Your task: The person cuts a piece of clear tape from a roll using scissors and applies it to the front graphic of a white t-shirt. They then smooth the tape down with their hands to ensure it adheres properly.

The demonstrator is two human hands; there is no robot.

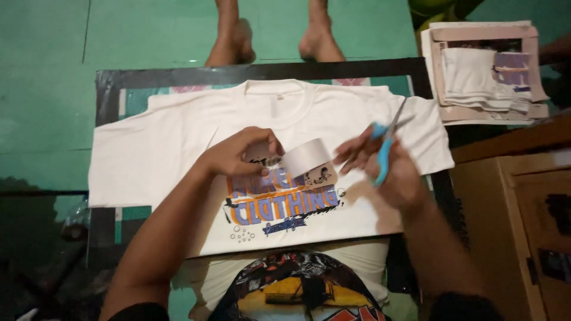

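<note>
At the top edge, another person's bare feet (pixel 273 38) are cut off above the ankles. The right hand (pixel 389 169) hides part of the scissors' (pixel 386 142) blue handles. The bottom edge crops both forearms, and the right edge crops the wooden cabinet (pixel 523 214).

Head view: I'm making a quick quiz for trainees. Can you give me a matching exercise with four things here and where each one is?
1. scissors
2. curled film sheet
3. white T-shirt
4. stack of folded cloth

a. spread flat on the dark mat
b. top right, on the floor
c. in the right hand
d. pinched by the left hand

Pairs: 1-c, 2-d, 3-a, 4-b
</note>
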